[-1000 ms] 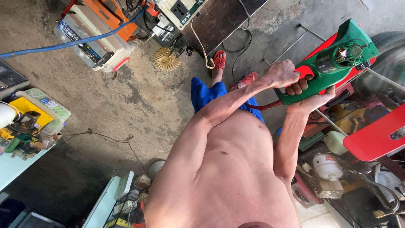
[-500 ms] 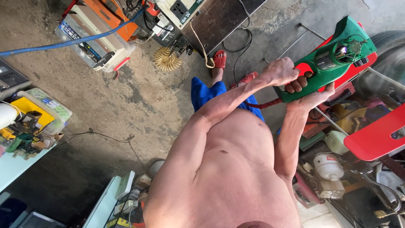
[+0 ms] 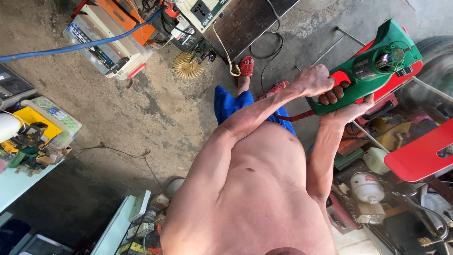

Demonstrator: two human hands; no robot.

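At the upper right of the frame, both hands hold a green power tool housing [image 3: 373, 66]. The left hand [image 3: 317, 79] is closed over its red handle [image 3: 340, 78], fingers curled through; the right hand [image 3: 349, 109] cups the body from beneath.

A person seen from above holds a green plastic power tool body [image 3: 365, 71] at upper right, left hand [image 3: 315, 80] gripping its handle on top, right hand [image 3: 348, 109] cupped beneath. Red sandals [image 3: 245, 66] rest on bare concrete floor [image 3: 141, 118] at upper centre.
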